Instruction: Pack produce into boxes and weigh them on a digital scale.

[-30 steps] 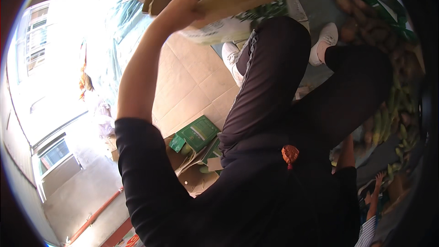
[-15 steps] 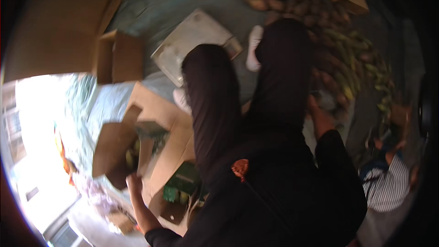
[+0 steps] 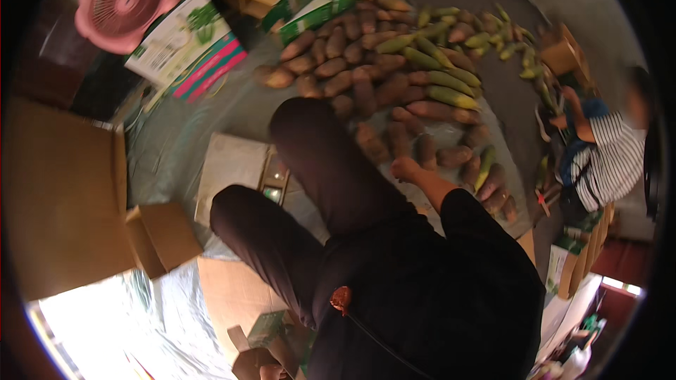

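My right hand (image 3: pixel 408 169) is over the near edge of a pile of long reddish-brown root vegetables (image 3: pixel 364 91). Its fingers look curled, but what they hold, if anything, is hidden. Slimmer green vegetables (image 3: pixel 451 88) lie among the roots, on the pile's right side. My left hand (image 3: pixel 272 372) barely shows at the bottom edge, by an opened cardboard box (image 3: pixel 255 362); its fingers are hidden. Left of my right knee sits a flat, pale platform scale (image 3: pixel 229 169) with a lit display, partly covered by my legs.
Tall cardboard (image 3: pixel 67 197) and a small open carton (image 3: pixel 163 238) stand at left. A pink fan (image 3: pixel 128 3) and printed boxes (image 3: pixel 184 42) are at the far left. Another person (image 3: pixel 612 151) in a striped shirt works at right, beside more green vegetables (image 3: pixel 531 63).
My view has turned toward the right, bringing the whole pile and the fan into sight. My right hand remains by the roots; my left hand has slipped almost out of the picture.
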Tool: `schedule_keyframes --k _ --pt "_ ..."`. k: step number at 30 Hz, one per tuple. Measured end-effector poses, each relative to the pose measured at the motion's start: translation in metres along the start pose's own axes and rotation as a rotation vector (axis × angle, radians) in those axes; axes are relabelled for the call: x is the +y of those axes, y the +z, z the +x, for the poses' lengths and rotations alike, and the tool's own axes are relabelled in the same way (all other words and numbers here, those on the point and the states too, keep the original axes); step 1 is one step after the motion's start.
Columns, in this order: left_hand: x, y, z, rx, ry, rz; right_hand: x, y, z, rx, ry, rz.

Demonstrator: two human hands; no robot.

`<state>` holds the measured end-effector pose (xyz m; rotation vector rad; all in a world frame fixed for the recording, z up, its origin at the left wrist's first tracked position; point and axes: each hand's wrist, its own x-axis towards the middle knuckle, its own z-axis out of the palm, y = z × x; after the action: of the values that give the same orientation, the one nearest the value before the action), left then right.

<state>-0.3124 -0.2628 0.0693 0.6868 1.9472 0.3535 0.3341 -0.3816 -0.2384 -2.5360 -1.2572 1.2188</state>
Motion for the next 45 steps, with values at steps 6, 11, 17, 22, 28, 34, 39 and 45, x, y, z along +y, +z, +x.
schedule_keyframes --k 6,11,17,22,28,34,39,45 --pt "0.059 0.063 0.106 -0.228 0.274 0.552 0.011 0.007 -0.001 0.096 0.269 0.123" --pt "0.103 0.108 0.146 -0.266 0.457 0.792 0.010 -0.014 -0.014 0.175 0.326 0.374" --pt "0.148 0.208 0.125 -0.442 0.378 0.342 0.062 -0.027 -0.036 0.477 0.457 0.426" --pt "0.127 0.228 0.164 -0.511 0.251 0.233 0.079 -0.030 -0.032 0.433 0.430 0.469" --pt "0.108 0.228 0.160 -0.417 0.224 0.097 0.026 -0.057 -0.011 0.197 0.464 0.617" --pt "0.107 0.234 0.141 -0.396 0.184 0.081 0.012 -0.034 0.036 0.400 0.290 0.746" --pt "0.095 0.217 0.159 -0.356 0.207 0.057 -0.010 -0.049 0.039 0.297 0.246 0.612" --pt "0.097 0.230 0.163 -0.296 0.223 0.073 0.010 -0.035 0.025 0.320 0.318 0.544"
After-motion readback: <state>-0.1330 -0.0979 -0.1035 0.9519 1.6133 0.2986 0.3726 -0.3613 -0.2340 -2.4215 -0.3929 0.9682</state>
